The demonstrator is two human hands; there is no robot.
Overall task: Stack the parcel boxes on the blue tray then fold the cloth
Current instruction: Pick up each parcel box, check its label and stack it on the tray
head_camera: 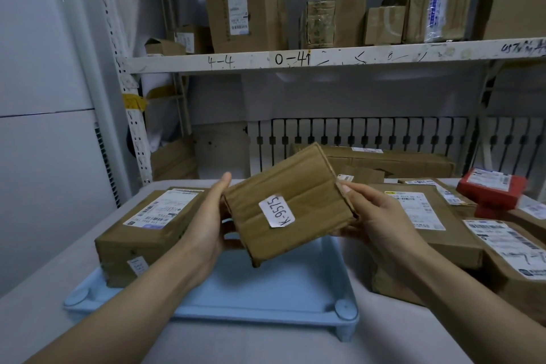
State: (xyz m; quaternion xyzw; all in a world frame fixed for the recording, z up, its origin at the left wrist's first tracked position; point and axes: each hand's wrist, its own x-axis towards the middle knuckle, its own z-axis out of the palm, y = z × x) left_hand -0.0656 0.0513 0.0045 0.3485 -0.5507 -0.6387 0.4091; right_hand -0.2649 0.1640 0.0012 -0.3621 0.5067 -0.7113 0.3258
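Note:
I hold a flat brown cardboard parcel [291,204] with a white handwritten label in the air above the light blue tray [266,295]. My left hand [206,221] grips its left edge, thumb on top. My right hand [375,216] pinches its right edge. One brown parcel box [147,233] with a shipping label lies on the left part of the tray. The grey cloth [53,313] lies spread over the table under the tray.
Several labelled brown parcels [437,224] lie on the table to the right, with a red box [490,189] behind them. A long flat carton [384,159] lies at the back. A white shelf [325,59] above carries more cartons. A white cabinet stands at the left.

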